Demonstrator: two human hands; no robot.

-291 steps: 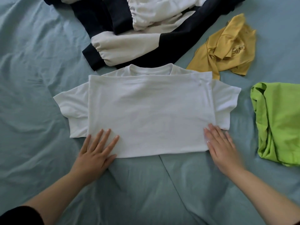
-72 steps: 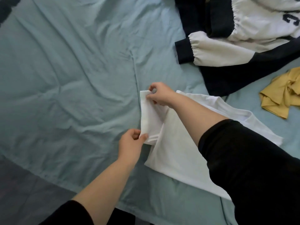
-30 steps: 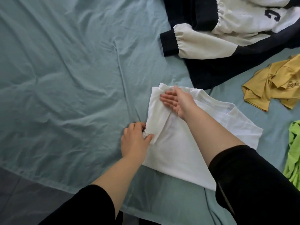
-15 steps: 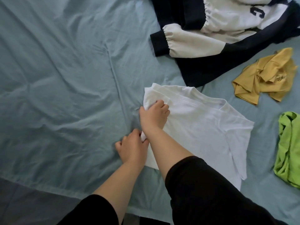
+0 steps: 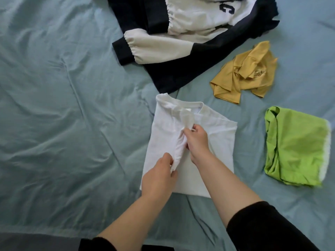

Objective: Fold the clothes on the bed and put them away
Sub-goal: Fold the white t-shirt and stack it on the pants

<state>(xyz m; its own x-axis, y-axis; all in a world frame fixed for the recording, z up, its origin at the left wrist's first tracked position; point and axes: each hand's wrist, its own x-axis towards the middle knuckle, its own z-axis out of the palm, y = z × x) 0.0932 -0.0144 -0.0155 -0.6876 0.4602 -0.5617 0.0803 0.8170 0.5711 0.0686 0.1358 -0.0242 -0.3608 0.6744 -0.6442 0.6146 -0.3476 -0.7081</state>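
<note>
A white T-shirt (image 5: 215, 142) lies partly folded on the blue-grey bed sheet (image 5: 63, 115), collar pointing away from me. A bunched ridge of its cloth, the left sleeve side, is lifted over the shirt's middle. My left hand (image 5: 159, 176) pinches the near end of that ridge. My right hand (image 5: 196, 142) grips the ridge higher up, fingers curled round the cloth. Both hands are over the shirt's left half.
A navy and cream jacket (image 5: 181, 38) is spread at the back. A crumpled mustard garment (image 5: 248, 73) lies to its right, and a lime green garment (image 5: 297, 147) is bunched at the right. The bed's near edge (image 5: 36, 234) runs along the bottom left.
The left sleeve side has been drawn from the shirt's left edge inward over its middle. Both hands moved right with it and now hold it as a raised ridge.
</note>
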